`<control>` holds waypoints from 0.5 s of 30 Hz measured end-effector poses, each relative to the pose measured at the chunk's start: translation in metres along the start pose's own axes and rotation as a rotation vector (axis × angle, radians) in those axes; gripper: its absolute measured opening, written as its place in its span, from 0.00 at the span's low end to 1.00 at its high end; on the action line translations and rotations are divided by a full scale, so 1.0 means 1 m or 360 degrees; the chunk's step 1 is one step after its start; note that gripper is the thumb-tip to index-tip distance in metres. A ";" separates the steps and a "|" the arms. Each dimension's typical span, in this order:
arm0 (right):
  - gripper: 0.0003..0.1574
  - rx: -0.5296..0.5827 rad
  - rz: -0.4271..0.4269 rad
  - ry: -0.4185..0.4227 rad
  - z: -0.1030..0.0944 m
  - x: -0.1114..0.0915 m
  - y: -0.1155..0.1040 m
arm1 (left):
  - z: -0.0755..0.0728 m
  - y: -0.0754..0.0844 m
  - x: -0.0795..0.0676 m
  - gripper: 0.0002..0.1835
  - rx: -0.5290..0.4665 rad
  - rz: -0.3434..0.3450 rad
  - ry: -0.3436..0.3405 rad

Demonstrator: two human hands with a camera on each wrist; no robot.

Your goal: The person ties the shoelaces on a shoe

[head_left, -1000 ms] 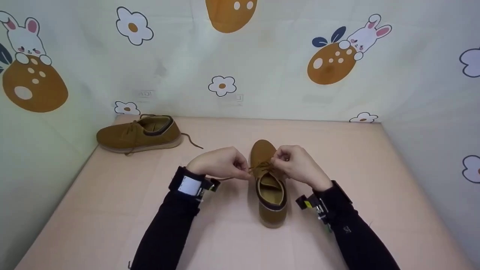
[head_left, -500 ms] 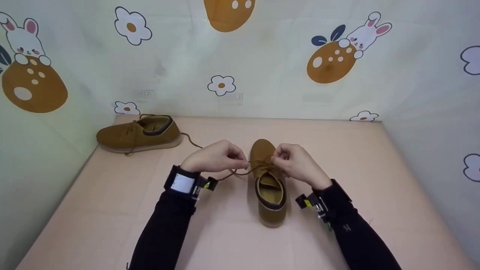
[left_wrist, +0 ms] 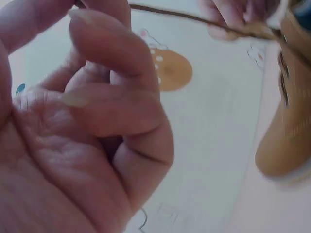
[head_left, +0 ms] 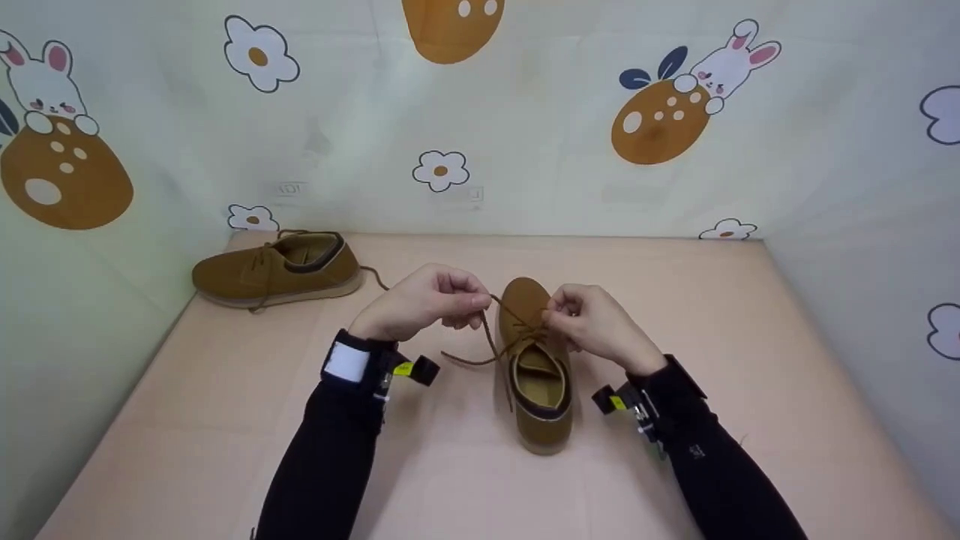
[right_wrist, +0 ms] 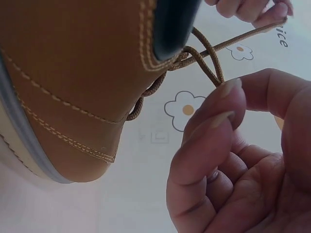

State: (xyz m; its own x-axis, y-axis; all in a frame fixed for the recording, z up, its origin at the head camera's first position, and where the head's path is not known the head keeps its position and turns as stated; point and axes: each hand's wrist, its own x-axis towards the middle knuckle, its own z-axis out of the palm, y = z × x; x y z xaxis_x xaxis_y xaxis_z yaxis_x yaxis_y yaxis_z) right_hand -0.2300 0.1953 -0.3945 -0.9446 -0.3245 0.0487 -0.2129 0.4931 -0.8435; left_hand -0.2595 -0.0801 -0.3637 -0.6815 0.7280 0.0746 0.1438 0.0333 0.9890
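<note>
A brown lace-up shoe (head_left: pixel 544 431) stands on the table with its toe pointing away from me. Its shoelace (left_wrist: pixel 189 16) runs taut from the shoe's throat to my left hand (head_left: pixel 427 304), which pinches it between thumb and forefinger, raised to the left of the shoe. On the shoe's right side, my right hand (head_left: pixel 600 326) pinches a loop of the same shoelace (right_wrist: pixel 213 58) between thumb and fingertips, near the eyelets. Another stretch of lace curves out over the table below my left hand.
At the back left lies a second brown shoe (head_left: pixel 247 279), toe to the left, with a loose lace trailing from its heel. The table (head_left: pixel 450 465) is pinkish. A patterned cloth (head_left: pixel 540 150) with rabbits and flowers hangs behind and at both sides.
My left hand has lifted and moved away from the shoe, drawing the lace up and out to the left. My right hand keeps its pinch almost in place.
</note>
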 end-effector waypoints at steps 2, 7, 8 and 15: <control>0.06 0.0009 -0.0007 -0.0003 0.000 0.000 0.001 | 0.002 0.000 0.001 0.06 -0.0124 -0.0013 0.0033; 0.06 0.0050 -0.0013 -0.0008 0.000 0.001 0.000 | 0.006 -0.003 0.007 0.04 -0.0391 -0.0070 0.0131; 0.06 0.0057 -0.0016 -0.0008 0.000 0.000 -0.001 | 0.006 -0.003 0.008 0.04 -0.0432 -0.0078 0.0144; 0.07 0.0077 -0.0024 -0.0011 -0.001 0.001 0.000 | 0.007 -0.005 0.010 0.03 -0.0743 -0.0054 0.0194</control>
State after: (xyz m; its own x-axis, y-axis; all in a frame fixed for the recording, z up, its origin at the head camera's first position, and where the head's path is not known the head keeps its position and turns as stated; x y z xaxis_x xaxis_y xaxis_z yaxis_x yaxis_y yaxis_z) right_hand -0.2314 0.1953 -0.3936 -0.9396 -0.3373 0.0577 -0.2143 0.4486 -0.8676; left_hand -0.2616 -0.0684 -0.3689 -0.7635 0.6452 0.0283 -0.1982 -0.2758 0.9406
